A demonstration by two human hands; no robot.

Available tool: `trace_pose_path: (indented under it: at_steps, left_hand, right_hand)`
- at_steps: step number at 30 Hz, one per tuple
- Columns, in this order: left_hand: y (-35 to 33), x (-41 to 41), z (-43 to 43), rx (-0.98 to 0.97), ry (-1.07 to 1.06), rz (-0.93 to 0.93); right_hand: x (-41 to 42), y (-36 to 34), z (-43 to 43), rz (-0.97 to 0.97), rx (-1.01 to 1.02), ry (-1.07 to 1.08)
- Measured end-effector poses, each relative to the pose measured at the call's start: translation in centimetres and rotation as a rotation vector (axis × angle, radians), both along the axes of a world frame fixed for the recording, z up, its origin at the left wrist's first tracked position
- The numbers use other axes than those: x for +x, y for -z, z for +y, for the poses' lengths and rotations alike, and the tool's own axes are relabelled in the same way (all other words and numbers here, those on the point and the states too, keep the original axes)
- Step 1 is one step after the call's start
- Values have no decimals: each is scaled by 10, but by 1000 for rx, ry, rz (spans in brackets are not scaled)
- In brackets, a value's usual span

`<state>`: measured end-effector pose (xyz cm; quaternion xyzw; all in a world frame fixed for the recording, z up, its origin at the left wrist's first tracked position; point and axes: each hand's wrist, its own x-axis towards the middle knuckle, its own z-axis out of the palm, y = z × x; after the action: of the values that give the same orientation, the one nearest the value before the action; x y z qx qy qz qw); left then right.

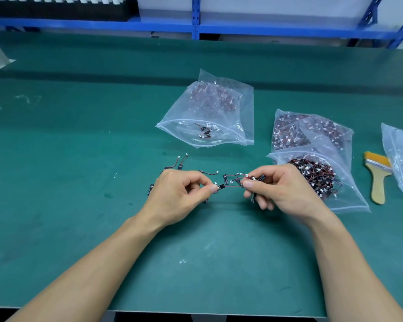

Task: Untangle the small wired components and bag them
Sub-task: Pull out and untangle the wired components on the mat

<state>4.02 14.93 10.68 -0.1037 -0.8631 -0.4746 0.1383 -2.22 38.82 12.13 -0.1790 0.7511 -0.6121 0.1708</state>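
The left grip pinches one component, the right grip holds a tangle; few lie in the middle bag, so most work likely remains.

Black red-wired components tangled before open clear bag

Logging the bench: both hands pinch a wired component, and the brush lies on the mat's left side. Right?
No. The head view shows the brush on the right of the mat. The left hand and right hand do pinch the component.
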Motion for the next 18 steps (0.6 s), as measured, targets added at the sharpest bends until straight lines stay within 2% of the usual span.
trace_pose_path:
  at_steps: [5, 12, 18]
  left_hand:
    - [0, 1, 2, -65, -62, -20]
    - [2, -1, 28, -437, -33, 19]
    - [-3, -5, 10, -326, -117, 66]
  right_hand:
    - [-3, -1, 3, 50, -35, 138]
    - [-3, 4, -2, 127, 20, 166]
    - [-3, 5, -6, 127, 49, 164]
